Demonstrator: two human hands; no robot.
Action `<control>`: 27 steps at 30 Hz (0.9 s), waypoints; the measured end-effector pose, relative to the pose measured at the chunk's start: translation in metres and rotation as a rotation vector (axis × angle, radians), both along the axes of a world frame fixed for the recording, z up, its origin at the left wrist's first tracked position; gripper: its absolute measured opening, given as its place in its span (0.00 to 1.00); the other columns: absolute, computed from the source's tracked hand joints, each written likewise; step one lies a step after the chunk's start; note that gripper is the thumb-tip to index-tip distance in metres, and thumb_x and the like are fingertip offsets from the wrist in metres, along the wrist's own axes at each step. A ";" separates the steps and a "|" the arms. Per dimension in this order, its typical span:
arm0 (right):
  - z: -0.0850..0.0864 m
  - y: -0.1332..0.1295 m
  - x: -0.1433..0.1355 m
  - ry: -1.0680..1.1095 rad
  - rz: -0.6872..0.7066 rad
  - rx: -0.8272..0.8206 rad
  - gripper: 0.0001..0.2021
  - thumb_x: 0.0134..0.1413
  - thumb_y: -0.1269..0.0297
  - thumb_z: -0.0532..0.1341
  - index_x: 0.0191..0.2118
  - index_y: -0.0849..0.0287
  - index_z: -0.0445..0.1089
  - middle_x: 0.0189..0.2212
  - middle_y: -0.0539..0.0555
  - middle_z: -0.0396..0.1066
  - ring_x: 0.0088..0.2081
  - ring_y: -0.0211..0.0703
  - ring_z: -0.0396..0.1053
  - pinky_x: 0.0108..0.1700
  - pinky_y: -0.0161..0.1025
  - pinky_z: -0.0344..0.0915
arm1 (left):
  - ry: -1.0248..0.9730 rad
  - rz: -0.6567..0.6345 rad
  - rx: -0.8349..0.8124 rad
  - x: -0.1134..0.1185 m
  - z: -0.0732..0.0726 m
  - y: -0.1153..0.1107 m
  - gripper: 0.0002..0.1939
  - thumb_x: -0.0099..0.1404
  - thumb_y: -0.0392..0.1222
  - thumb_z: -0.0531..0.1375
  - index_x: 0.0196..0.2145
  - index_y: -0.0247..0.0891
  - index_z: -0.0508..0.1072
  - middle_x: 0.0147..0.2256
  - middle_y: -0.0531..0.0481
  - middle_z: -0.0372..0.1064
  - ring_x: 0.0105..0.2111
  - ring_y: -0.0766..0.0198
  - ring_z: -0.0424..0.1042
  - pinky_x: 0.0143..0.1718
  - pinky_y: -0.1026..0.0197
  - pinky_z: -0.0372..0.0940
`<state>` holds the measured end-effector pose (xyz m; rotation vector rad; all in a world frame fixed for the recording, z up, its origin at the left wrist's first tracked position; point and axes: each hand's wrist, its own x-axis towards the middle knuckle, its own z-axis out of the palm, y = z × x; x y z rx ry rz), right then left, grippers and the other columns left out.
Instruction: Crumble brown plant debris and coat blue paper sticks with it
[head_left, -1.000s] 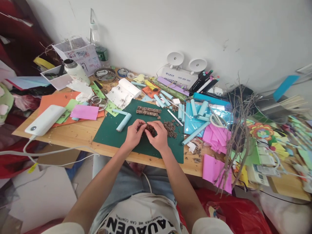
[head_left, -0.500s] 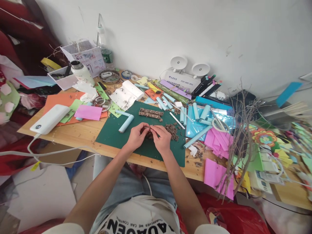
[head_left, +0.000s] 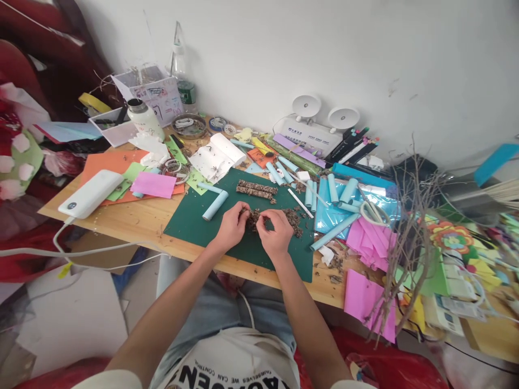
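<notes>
Over the green cutting mat (head_left: 186, 219), my left hand (head_left: 233, 226) has its thumb and fingertips pinched together beside dark brown crumbled bits. My right hand (head_left: 276, 231) is also pinched, a short gap to the right, at the edge of the pile of brown dried bits (head_left: 292, 217). What either pinch holds is too small to make out. Behind the hands lie two rolls coated in brown bits (head_left: 256, 189), side by side. An angled pair of light blue paper tubes (head_left: 215, 205) rests on the mat to the left, and a thin white stick (head_left: 300, 203) lies to the right.
More blue tubes (head_left: 332, 188), scissors (head_left: 373, 213) and pink paper (head_left: 367, 243) crowd the right side. Upright dry twigs (head_left: 405, 243) stand at the front right. A white power bank (head_left: 91, 193) with a cable and a white bottle (head_left: 145, 119) are on the left.
My hands have moved apart from nearly touching, leaving a gap with brown bits visible between them. The whole view has shifted slightly.
</notes>
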<state>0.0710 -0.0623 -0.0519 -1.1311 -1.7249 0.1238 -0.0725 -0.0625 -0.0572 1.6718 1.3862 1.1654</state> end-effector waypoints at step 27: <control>0.005 0.000 0.009 0.076 0.103 -0.104 0.07 0.59 0.70 0.59 0.37 0.56 0.75 0.33 0.56 0.75 0.37 0.44 0.72 0.41 0.43 0.72 | -0.223 -0.051 -0.037 0.000 -0.003 0.000 0.07 0.66 0.44 0.60 0.38 0.38 0.73 0.33 0.51 0.71 0.31 0.66 0.68 0.34 0.64 0.64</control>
